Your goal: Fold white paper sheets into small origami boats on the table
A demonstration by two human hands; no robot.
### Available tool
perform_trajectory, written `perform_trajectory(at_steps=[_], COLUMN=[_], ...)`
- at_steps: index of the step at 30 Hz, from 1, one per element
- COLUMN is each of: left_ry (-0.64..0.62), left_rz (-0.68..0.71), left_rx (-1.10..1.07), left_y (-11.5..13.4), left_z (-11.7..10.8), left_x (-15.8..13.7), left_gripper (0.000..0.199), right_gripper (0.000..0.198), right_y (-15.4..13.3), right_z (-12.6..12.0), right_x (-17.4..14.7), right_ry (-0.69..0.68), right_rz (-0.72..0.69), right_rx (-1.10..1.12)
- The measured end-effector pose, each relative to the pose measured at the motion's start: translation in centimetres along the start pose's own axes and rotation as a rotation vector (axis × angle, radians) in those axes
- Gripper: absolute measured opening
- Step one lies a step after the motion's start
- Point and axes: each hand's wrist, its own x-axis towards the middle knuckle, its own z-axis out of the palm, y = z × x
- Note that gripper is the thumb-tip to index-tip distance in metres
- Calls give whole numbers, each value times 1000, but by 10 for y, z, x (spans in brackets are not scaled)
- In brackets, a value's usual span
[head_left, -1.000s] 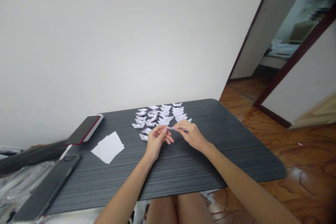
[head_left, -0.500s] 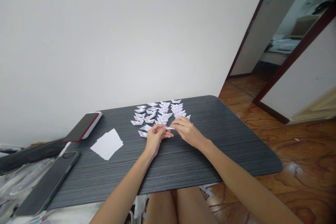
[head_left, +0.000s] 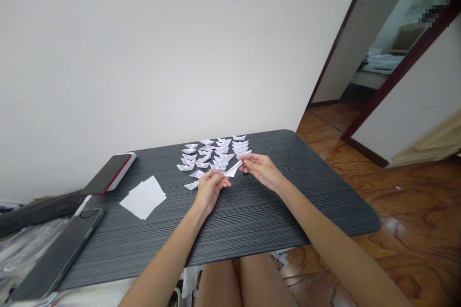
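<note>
Between my hands, above the dark table (head_left: 252,220), is a small folded piece of white paper (head_left: 233,169), spread into a pointed shape. My left hand (head_left: 212,186) pinches its left end between thumb and fingers. At its upper right tip, my right hand (head_left: 260,169) pinches the other end. Just beyond the hands stand several white paper boats (head_left: 205,156) in rows, and my hands partly cover the nearest ones. A few flat white paper sheets (head_left: 144,197) lie stacked askew to the left of my left hand.
A phone (head_left: 59,254) with a white cable lies at the table's left front edge. Behind it rests a dark, red-edged device (head_left: 108,173) on something white. A white wall (head_left: 180,48) borders the table's far side. Wooden floor (head_left: 406,220) and a doorway are to the right.
My hands have drawn slightly apart, and the folded paper between them now shows a wider pointed shape instead of a narrow strip. The view has shifted slightly.
</note>
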Motion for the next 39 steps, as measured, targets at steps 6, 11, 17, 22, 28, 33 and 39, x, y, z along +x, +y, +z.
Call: perform_trajectory(at_steps=[6, 11, 17, 22, 28, 33, 39], left_ry=[-2, -14, -72, -102, -69, -71, -68], left_rz=[-4, 28, 116, 142, 114, 84, 166], left_rx=[24, 53, 129, 154, 24, -80, -16], left_y=[0, 0, -2, -1, 3, 9, 8], left_z=[1, 3, 4, 4, 5, 4, 7], left_x=[-1, -1, -4, -6, -7, -11, -14], left_gripper=[13, 13, 12, 10, 6, 10, 15], right_gripper=[17, 17, 8, 5, 7, 12, 13], right_y=[3, 3, 1, 0, -4, -8, -4], right_z=[-2, 0, 1, 0, -2, -1, 3], right_x=[1, 0, -4, -4, -5, -7, -8], right_ry=[-18, -29, -59, -45, -119, -170, -95], right_rz=[18, 26, 110, 119, 131, 108, 48], right_rx=[9, -25, -134, -168, 36, 127, 96])
